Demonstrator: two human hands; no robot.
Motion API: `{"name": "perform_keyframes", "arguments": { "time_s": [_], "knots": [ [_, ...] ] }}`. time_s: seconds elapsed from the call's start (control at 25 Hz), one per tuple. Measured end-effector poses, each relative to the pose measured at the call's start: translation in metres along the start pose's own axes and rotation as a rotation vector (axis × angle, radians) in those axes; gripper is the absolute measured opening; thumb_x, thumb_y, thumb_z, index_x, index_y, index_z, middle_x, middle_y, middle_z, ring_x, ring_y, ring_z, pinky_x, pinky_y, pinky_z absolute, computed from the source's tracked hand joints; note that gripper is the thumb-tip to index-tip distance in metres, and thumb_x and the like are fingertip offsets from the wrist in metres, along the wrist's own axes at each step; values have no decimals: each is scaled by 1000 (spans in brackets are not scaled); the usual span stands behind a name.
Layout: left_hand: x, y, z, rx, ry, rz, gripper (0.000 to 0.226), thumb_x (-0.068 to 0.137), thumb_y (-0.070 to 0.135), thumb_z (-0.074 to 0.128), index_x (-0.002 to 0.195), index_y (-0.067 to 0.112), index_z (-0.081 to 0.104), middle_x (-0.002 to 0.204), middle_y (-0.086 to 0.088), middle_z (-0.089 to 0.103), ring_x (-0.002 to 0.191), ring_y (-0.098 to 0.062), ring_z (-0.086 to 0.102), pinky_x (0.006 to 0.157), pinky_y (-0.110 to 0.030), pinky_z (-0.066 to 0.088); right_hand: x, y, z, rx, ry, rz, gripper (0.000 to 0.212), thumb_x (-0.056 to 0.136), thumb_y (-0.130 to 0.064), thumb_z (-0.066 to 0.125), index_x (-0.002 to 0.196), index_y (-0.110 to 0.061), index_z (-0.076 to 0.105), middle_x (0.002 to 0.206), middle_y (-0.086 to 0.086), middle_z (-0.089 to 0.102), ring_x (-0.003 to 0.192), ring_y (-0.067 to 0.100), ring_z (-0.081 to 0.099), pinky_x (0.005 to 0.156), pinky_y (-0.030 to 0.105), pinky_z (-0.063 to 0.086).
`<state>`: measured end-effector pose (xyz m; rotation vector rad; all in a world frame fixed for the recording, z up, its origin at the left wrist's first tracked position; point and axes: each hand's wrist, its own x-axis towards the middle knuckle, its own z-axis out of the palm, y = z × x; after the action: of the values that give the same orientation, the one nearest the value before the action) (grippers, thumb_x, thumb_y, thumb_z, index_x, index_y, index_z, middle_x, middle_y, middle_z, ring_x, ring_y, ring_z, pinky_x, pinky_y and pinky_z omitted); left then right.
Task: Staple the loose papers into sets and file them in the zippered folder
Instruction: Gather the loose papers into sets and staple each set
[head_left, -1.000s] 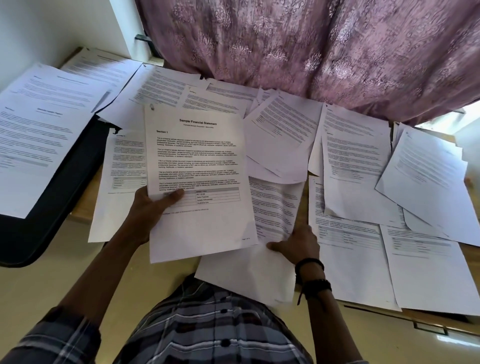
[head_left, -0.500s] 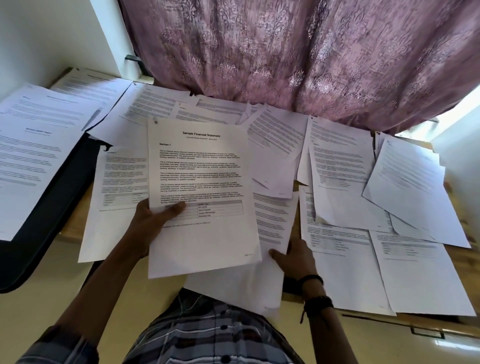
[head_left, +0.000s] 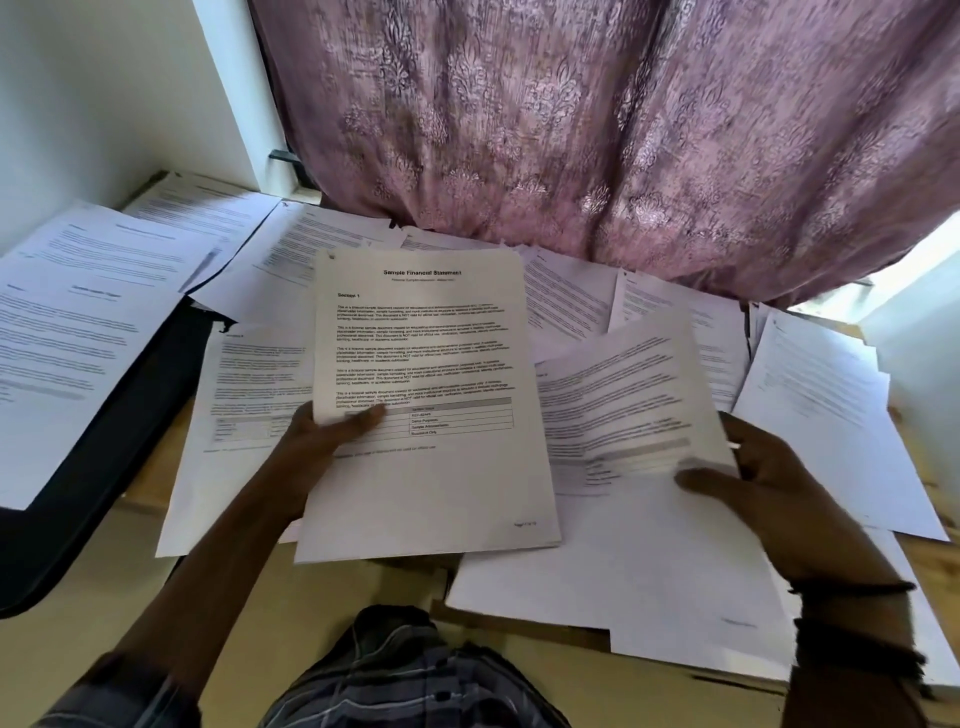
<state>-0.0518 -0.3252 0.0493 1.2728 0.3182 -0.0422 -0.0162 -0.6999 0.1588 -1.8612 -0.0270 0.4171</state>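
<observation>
Head camera view, looking down on a desk (head_left: 150, 493) covered with loose papers (head_left: 810, 395). The left hand (head_left: 322, 441) holds a "Sample Financial Statement" set (head_left: 426, 467) raised above the desk. Its grip is clamped on the set's left edge, with the thumb across the front.

The change is on the right. Half a second ago the right hand (head_left: 779, 499) lay flat on a sheet on the desk. Now its grip is closed on that sheet (head_left: 623, 405), thumb on top, and the page is lifted and blurred by motion. This is probably the next page being gathered toward the held set.

The black zippered folder (head_left: 119, 431) lies at the left, under more papers. No stapler is in view.
</observation>
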Motion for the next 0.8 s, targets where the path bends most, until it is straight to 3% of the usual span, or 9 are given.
{"name": "perform_keyframes", "arguments": {
  "time_s": [0.12,0.24,0.4,0.48,0.56,0.6,0.72,0.8],
  "knots": [
    [8,12,9,31,-1,44,70,52,45,89,115,22,66,109,0,74,96,-15,72,68,-23,58,13,-11,-5,27,10,-99,43,86,12,57,116,-19,63,100,-1,76,87,19,73,66,24,59],
    [14,19,19,71,-48,83,87,38,62,89,113,26,66,106,6,75,93,-11,72,66,-18,56,39,-5,5,167,-7,-157,44,87,13,53,122,-12,60,109,6,74,99,24,70,77,30,59],
    [22,23,31,61,-85,74,57,63,46,82,112,24,66,105,4,75,92,-15,72,66,-20,56,71,6,31,317,-93,-155,44,89,12,48,123,-12,60,119,13,69,110,35,64,91,44,56],
    [26,23,35,79,-98,88,68,57,51,86,115,21,65,105,1,75,93,-19,72,68,-24,58,81,12,45,392,-158,-140,41,94,6,43,129,-11,57,126,15,65,116,38,61,98,50,50],
    [29,23,38,87,-87,100,88,46,61,88,119,19,64,108,-2,74,96,-21,72,74,-33,60,87,14,56,435,-189,-132,37,103,-14,37,137,-13,51,132,12,61,122,32,58,103,49,47],
    [31,23,39,108,-77,121,86,49,60,87,120,19,63,109,-1,74,98,-20,71,78,-35,60,88,13,60,442,-204,-137,39,104,-25,36,139,-15,49,135,8,60,124,28,57,104,48,47],
    [35,24,53,211,-21,245,43,77,34,77,116,26,63,106,10,74,102,-12,69,89,-35,57,95,14,74,212,-124,-273,36,99,-30,51,132,-18,55,127,1,66,117,21,63,94,43,54],
    [37,26,64,278,16,365,37,82,23,70,118,26,61,110,11,72,105,-10,67,89,-31,57,101,14,82,94,58,-352,28,92,-20,65,119,-20,63,114,-3,71,106,20,68,85,42,58]
  ]
}}
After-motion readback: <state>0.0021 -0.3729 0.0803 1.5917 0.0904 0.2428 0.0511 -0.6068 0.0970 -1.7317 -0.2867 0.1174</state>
